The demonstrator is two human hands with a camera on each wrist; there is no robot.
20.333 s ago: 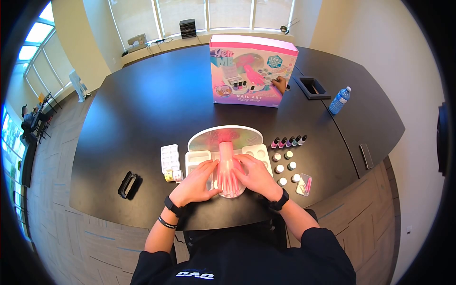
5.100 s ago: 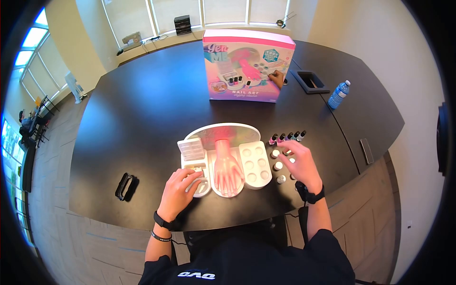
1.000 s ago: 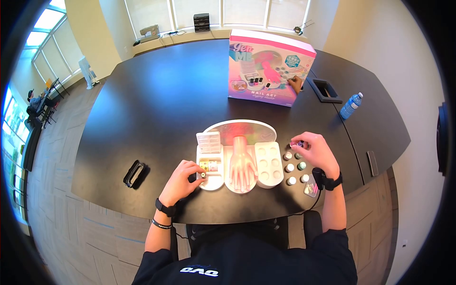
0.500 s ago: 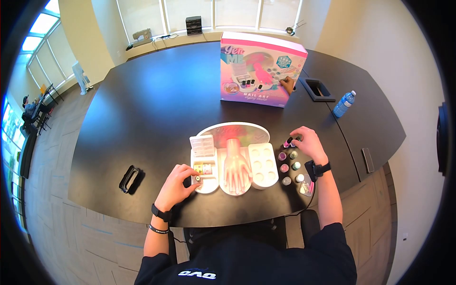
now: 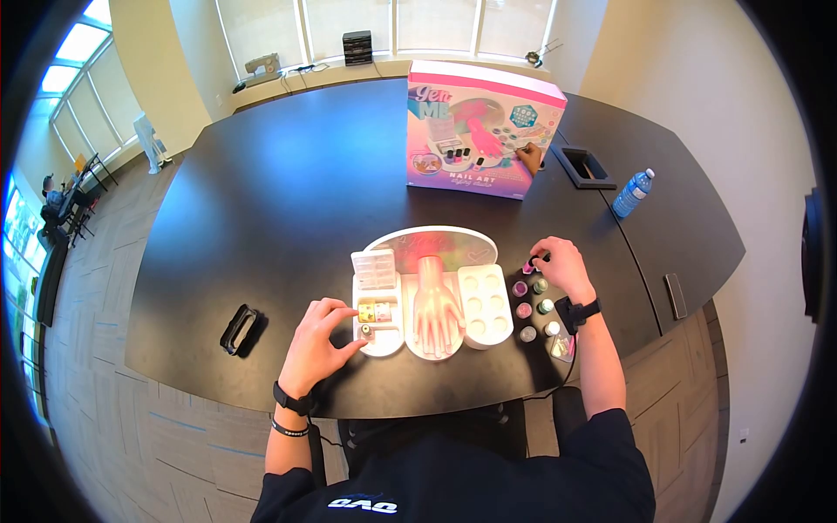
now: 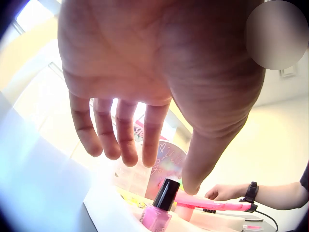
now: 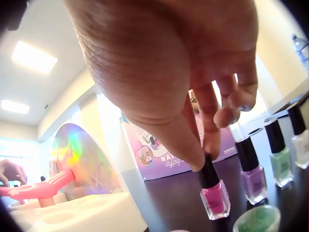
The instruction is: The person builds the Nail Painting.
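Observation:
The left hand (image 5: 316, 342) is spread beside the white tray's left compartment, thumb and fingers apart. A pink polish bottle (image 6: 155, 218) with a black cap stands below it in the left wrist view, not gripped. My right hand (image 5: 564, 266) pinches the black cap of a magenta polish bottle (image 7: 215, 199) between thumb and finger. Purple (image 7: 253, 184), green (image 7: 281, 166) and clear-white (image 7: 301, 147) bottles stand beside it in a row, largely covered by the hand in the head view. A pink model hand (image 5: 436, 309) lies between the tray's two sides.
Patterned tape rolls (image 5: 375, 312) sit in the left compartment. Several small jars (image 5: 523, 310) and a clear case (image 5: 562, 348) are right of the palette (image 5: 485, 305). Farther off are the box (image 5: 481, 131) and water bottle (image 5: 633, 193); a black object (image 5: 238, 330) lies at left.
My left hand has let go of the small bottle in the tray and drawn slightly left, its fingers spread. The right hand has stayed by the polish row, shifting slightly.

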